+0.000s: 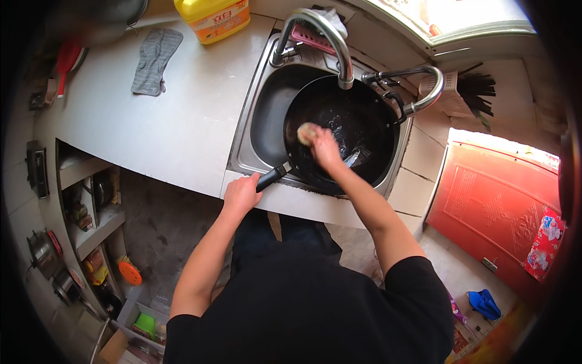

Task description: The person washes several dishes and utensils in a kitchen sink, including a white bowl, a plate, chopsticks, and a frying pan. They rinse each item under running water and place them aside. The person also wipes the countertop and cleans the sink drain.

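Note:
A large black wok rests in a stainless steel sink, covering most of the basin. My left hand grips its black handle at the sink's front edge. Inside the wok, against its left side, my right hand holds a round, pale scrubber; hand and scrubber are slightly blurred. Wet, shiny patches show on the wok's dark bottom. A curved chrome faucet arches over the wok's back rim, and a second chrome spout ends near the wok's black loop handle.
On the white counter lie a grey oven mitt and a yellow jug. Behind the faucet sits a pink basket. At right are a white perforated holder with dark utensils and a red door. Shelves stand lower left.

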A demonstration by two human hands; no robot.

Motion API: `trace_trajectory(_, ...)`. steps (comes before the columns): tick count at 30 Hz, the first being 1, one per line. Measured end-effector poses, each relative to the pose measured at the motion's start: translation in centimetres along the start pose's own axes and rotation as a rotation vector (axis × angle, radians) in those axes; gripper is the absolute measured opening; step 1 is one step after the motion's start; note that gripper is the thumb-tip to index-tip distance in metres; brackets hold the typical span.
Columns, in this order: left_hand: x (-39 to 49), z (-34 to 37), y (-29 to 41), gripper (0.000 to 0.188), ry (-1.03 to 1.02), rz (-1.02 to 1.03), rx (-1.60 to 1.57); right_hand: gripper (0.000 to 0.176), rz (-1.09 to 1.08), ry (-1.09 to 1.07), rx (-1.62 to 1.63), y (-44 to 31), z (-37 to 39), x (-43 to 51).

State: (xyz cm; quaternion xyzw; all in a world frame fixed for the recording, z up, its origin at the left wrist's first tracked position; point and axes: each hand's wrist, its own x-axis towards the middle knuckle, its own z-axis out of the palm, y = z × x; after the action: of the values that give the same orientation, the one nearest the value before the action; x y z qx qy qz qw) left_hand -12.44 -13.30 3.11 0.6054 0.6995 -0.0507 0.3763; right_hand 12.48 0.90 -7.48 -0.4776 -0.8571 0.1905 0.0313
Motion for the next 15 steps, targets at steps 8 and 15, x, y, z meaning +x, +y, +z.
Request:
trace_trajectory(8,0.3,0.5,1.2,0.028,0.078,0.037,0.026,0.051,0.518,0.023,0.631,4.6,-3.1,1.3)
trace_trajectory(15,-0.7,-2.5,3.0,0.026,-0.079,0.041,-0.022,0.057,0.39,0.319,1.028,-7.3,-8.2,-3.5)
